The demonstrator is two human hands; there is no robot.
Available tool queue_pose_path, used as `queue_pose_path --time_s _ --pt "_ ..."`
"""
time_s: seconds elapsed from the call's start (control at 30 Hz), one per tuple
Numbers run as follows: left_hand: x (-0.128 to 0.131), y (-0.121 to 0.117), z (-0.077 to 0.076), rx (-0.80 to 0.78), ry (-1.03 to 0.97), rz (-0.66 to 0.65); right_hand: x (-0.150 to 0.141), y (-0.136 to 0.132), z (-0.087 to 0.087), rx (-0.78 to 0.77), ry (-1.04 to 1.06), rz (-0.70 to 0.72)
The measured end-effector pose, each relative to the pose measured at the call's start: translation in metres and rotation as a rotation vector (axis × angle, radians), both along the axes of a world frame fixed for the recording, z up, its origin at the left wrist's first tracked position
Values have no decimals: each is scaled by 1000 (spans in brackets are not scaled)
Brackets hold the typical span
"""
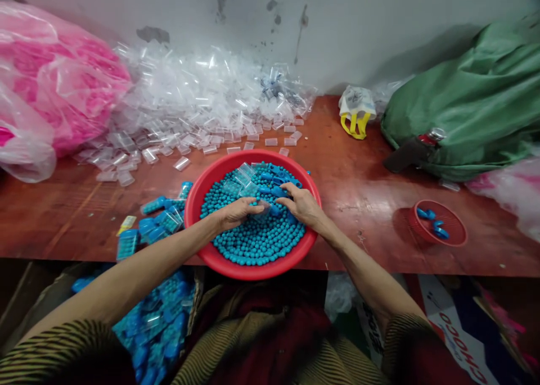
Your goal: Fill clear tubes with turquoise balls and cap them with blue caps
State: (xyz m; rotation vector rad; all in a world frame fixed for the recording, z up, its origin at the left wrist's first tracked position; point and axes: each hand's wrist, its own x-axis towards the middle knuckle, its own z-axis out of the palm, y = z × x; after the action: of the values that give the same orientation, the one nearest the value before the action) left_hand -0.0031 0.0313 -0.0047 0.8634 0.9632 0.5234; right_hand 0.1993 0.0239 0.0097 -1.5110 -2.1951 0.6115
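Observation:
A red basin [253,271] full of small blue beads [248,241] stands at the table's front edge. Above the beads, my left hand [238,212] pinches a clear plastic case [262,209]. Close by on the right, my right hand [301,205] curves its thumb and fingers around a blue cap [278,191], with thumb and fingertips apart; whether it grips the cap I cannot tell. More blue caps [282,174] lie on the beads at the back right of the basin. Some clear cases [244,177] rest on the beads at the back.
Loose clear cases [211,101] are heaped along the wall. Filled blue cases [158,225] lie left of the basin, more in a box [156,323] below. At right are a small red basket [458,241], a dark bottle [407,153] and a green sack [468,98]. A pink-filled bag [63,81] sits left.

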Motion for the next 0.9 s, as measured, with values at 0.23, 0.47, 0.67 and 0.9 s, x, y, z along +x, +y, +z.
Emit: queue_pose_path --time_s 0.23,0.47,0.67,0.9 --pt "-5 -8 5 144 236 19 -9 -3 -3 3 23 87" --pt "8 -11 6 230 333 214 -5 -2 -5 -16 144 50" --pt "-11 -18 -6 389 767 135 -5 -1 -3 -48 189 16" --pt "-35 -20 12 855 1180 -630 -6 -2 -3 -71 169 54"
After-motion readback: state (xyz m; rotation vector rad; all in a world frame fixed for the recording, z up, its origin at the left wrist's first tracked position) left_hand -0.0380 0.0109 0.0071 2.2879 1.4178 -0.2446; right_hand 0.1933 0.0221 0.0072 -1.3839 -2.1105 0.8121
